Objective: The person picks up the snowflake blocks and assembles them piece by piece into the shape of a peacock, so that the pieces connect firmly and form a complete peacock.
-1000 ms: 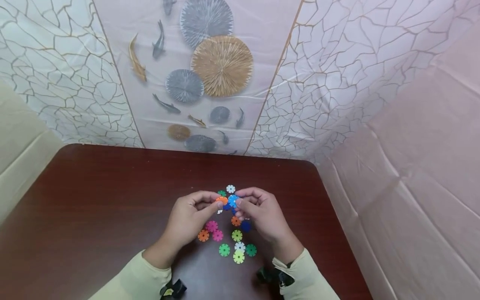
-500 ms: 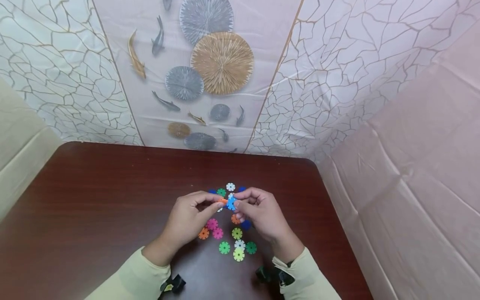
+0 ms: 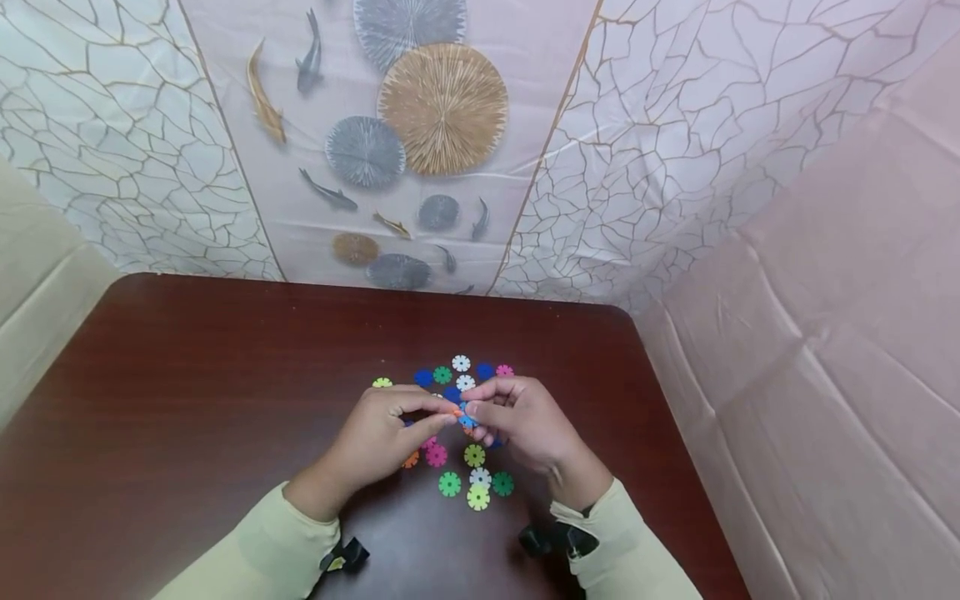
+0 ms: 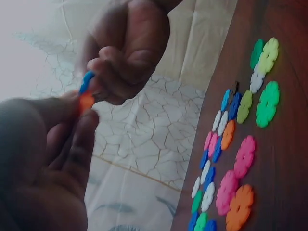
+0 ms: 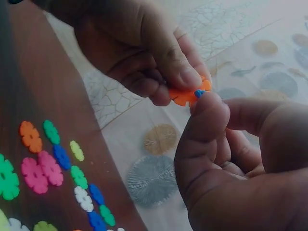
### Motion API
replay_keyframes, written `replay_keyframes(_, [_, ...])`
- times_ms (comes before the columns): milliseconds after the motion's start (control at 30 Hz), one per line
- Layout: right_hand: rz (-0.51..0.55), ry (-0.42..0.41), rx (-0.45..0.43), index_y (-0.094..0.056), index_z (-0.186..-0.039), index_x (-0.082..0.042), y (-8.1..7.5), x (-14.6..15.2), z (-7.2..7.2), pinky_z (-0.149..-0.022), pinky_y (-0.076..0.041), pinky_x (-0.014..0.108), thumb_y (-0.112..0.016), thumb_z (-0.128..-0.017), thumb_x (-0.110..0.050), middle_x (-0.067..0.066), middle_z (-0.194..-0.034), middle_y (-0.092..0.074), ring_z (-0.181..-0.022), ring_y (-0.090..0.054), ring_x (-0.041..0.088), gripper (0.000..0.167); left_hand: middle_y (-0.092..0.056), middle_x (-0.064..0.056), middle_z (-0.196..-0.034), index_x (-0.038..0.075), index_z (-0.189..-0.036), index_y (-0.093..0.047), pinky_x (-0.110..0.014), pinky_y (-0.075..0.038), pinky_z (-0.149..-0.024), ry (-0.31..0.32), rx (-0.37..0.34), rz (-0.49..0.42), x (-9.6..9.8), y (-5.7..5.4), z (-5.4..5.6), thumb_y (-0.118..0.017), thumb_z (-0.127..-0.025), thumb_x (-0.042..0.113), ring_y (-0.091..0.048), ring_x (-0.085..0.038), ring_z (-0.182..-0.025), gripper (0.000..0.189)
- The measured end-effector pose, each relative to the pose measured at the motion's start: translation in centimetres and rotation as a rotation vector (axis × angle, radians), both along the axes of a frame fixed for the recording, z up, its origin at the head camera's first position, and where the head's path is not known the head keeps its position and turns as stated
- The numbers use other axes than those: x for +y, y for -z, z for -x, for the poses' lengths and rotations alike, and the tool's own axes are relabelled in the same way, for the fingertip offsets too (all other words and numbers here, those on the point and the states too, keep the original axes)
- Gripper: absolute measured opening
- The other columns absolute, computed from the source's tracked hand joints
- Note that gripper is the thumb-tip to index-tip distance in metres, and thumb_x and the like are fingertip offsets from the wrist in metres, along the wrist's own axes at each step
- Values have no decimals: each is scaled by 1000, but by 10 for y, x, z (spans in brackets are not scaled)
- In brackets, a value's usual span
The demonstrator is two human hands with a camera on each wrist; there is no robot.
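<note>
Between thumb and fingers, my left hand [image 3: 375, 437] pinches an orange notched interlocking disc [image 5: 182, 98]. My right hand [image 3: 532, 429] pinches a blue interlocking disc [image 3: 467, 422] the same way. The two discs meet at their edges, set crosswise to each other, with the fingertips covering part of both. In the left wrist view the blue disc [image 4: 86, 82] shows as a thin edge above the orange one [image 4: 86, 102]. Both hands are held up over the loose discs on the dark red-brown table [image 3: 187, 400].
Several loose discs lie flat below and beyond my hands, among them yellow [image 3: 478, 497], green [image 3: 449, 484], pink [image 3: 437, 455] and white [image 3: 461, 363] ones. A patterned cloth [image 3: 442, 108] hangs behind the table, and a pale pink cloth [image 3: 825, 375] hangs along its right side.
My fingertips have come closer together, and the orange disc has turned from showing its face to nearly edge-on. The head view has tilted slightly, so the table sits higher in it.
</note>
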State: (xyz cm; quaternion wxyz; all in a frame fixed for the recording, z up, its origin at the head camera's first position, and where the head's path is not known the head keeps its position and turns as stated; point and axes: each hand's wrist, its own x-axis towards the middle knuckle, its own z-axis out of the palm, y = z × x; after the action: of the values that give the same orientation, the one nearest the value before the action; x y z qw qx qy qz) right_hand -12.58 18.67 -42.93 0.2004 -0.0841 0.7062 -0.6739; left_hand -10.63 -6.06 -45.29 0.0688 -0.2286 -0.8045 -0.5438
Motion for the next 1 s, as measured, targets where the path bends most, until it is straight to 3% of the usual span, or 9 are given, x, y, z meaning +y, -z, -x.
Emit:
replay_keyframes(133, [-31, 25, 68, -77, -132, 5, -6, -1, 2, -68, -68, 29, -80, -106, -12, 19, -96, -83, -72, -77, 21, 31, -84, 15, -109, 27, -114, -89, -28, -68, -87, -79, 37, -29, 3, 0, -1, -89, -99, 32, -78, -3, -101, 16])
replay_keyframes(200, [-106, 29, 121, -78, -136, -4, -11, 2, 4, -69, -69, 33, -78, -109, -20, 19, -100, -83, -76, -79, 27, 31, -83, 15, -109, 29, -113, -88, -28, -67, -84, -120, 10, -41, 4, -1, 0, -88, -101, 34, -77, -4, -98, 14])
replay_keyframes(300, [-318, 18, 187, -81, -132, -16, -16, 11, 5, -67, -68, 40, -77, -110, -28, 13, -96, -81, -77, -77, 32, 25, -81, 15, -110, 32, -114, -87, -28, -65, -82, -163, -87, -59, 1, -3, 2, -87, -102, 34, -75, -7, -94, 12])
replay_keyframes(433, [-699, -38, 205, -80, -103, -19, -9, 24, 4, -63, -62, 38, -84, -104, -25, 4, -80, -73, -69, -70, 24, 8, -81, 11, -109, 33, -119, -85, -28, -64, -84, -201, -223, -82, -5, -4, 5, -88, -101, 36, -74, -13, -94, 19])
replay_keyframes(567, [-968, -66, 184, -74, -89, -17, 8, 28, 4, -63, -55, 34, -92, -96, -26, 0, -73, -67, -67, -63, 18, 21, -81, 6, -106, 29, -118, -84, -28, -64, -85, -202, -279, -112, -6, -2, 10, -89, -100, 37, -74, -18, -94, 20])
replay_keyframes(800, [-1071, -19, 178, -74, -105, -12, 26, 31, 4, -63, -51, 33, -94, -93, -20, 2, -76, -65, -69, -60, 19, 25, -82, -1, -105, 21, -111, -83, -25, -65, -83, -152, -325, -241, -2, 9, 14, -90, -100, 31, -78, -20, -92, 17])
replay_keyframes(1000, [-1078, -22, 172, -72, -104, -12, 36, 32, 3, -64, -51, 32, -91, -96, -17, 2, -77, -64, -70, -60, 19, 21, -82, -3, -102, 20, -111, -84, -26, -64, -79, -165, -336, -289, -3, 13, 13, -91, -99, 29, -78, -22, -91, 16])
